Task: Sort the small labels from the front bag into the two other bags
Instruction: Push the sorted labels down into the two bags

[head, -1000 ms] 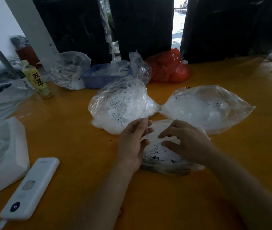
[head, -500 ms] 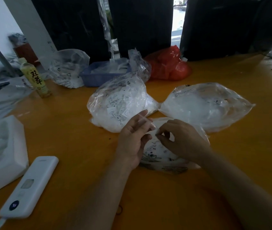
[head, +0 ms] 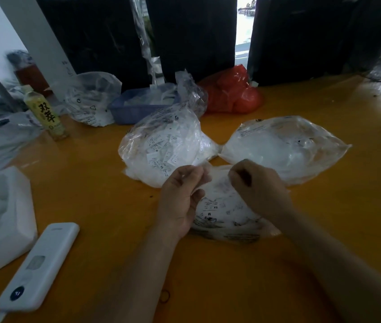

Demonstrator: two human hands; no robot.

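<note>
Three clear bags lie on the orange surface [head: 91, 206]: the front bag [head: 222, 215], holding small labels printed XS and M, with the left bag [head: 161, 145] just behind it to the left and the right bag [head: 285, 145] just behind it to the right. Above the front bag's far edge, the left hand [head: 180, 197] pinches something thin and white, blurred, between thumb and fingertips, while the right hand [head: 259, 187] has its fingers curled, pinching at the same spot.
</note>
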